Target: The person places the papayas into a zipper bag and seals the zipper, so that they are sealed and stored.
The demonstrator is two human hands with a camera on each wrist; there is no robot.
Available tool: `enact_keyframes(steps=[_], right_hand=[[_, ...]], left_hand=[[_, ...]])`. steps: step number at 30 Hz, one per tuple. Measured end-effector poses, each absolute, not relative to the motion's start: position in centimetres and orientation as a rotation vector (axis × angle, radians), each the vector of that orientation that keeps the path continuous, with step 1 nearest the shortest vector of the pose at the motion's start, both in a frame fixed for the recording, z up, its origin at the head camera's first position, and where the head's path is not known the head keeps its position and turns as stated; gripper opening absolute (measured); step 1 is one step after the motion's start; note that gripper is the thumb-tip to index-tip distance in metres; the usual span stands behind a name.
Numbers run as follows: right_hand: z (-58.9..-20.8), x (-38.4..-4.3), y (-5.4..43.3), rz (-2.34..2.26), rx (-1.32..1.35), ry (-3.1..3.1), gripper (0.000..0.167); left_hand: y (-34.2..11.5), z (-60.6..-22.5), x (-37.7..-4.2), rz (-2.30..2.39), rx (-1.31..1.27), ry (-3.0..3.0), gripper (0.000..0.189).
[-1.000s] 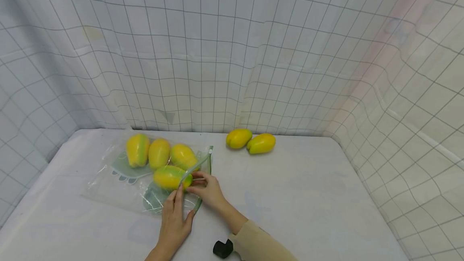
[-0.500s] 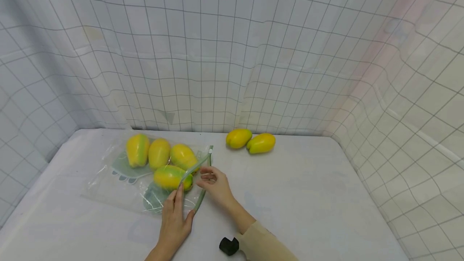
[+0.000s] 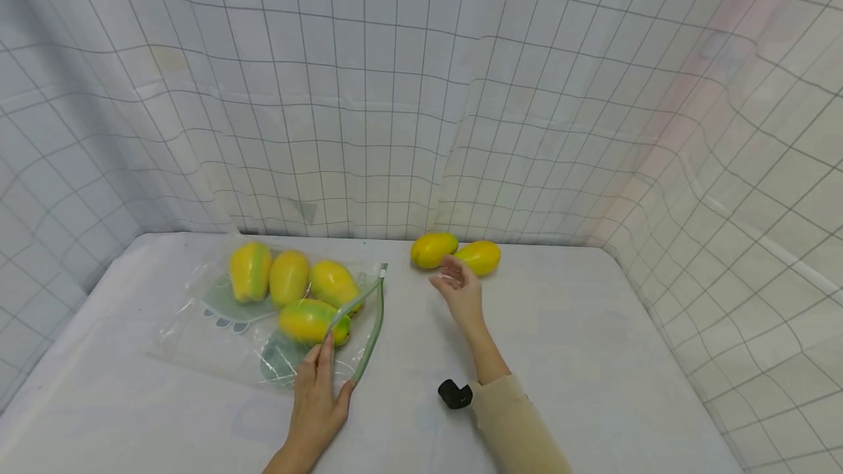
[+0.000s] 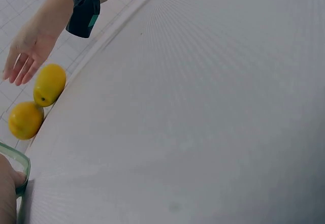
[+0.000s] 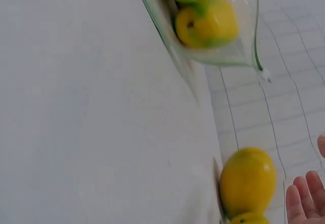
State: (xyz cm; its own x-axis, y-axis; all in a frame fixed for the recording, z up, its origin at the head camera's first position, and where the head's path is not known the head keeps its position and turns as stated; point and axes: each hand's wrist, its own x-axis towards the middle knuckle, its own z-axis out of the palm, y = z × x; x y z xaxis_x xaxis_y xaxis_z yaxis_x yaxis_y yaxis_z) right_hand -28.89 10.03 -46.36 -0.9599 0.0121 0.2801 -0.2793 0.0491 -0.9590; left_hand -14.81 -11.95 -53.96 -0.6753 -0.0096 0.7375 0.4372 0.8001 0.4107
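Note:
Inside a clear zip bag [image 3: 197, 331] with a green-edged mouth lie several yellow-green fruits [image 3: 290, 280], oblong like papayas or mangoes. My left hand [image 3: 316, 401] holds the bag's mouth apart, forefinger at the upper edge and thumb on the lower edge. In the left wrist view, the thumb [image 4: 18, 178] sits against the green edge. My right hand [image 3: 461, 291], fingers loosely bent and holding nothing, is over the table and overlaps one of two loose fruits [image 3: 484, 257] in the head view. The other loose fruit [image 3: 433, 250] lies just left of it.
A white cloth covers the table [image 3: 579, 357]. Gridded white curtains [image 3: 421, 130] stand behind it and on both sides. The two loose fruits lie near the back edge. A black wrist camera [image 3: 454, 394] juts out beside the right sleeve [image 3: 516, 415].
My right hand has withdrawn from the bag's mouth, leaving a fruit inside, and moved right and away from me to the loose fruits. My left hand stays at the bag.

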Motion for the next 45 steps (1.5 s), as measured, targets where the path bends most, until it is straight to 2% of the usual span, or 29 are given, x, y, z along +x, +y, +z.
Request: enact_keyframes(steps=[5, 14, 23, 30, 36, 45], right_hand=[[-45.8, -31.1, 13.2, 1.925, 0.274, -2.181, 0.051], [-43.0, -32.0, 17.1, 1.733, 0.439, -2.327, 0.050], [-45.1, -35.7, 20.3, 1.529, 0.518, -2.555, 0.059], [-45.0, -36.6, 21.6, 1.491, 0.505, -2.735, 0.066], [-43.3, -35.2, 21.2, 1.537, 0.454, -2.844, 0.067], [-45.9, -37.1, 21.8, 1.476, 0.442, -2.965, 0.078]], left_hand=[[-12.0, -54.0, -14.8, -0.744, -0.311, -2.213, 0.100], [-11.9, -54.0, -14.8, -0.745, -0.304, -2.218, 0.099], [-11.9, -54.0, -14.8, -0.749, -0.300, -2.221, 0.099], [-11.8, -54.0, -14.8, -0.755, -0.292, -2.236, 0.099], [-12.0, -54.0, -14.8, -0.747, -0.305, -2.225, 0.098], [-12.0, -53.9, -14.8, -0.746, -0.305, -2.224, 0.097]])
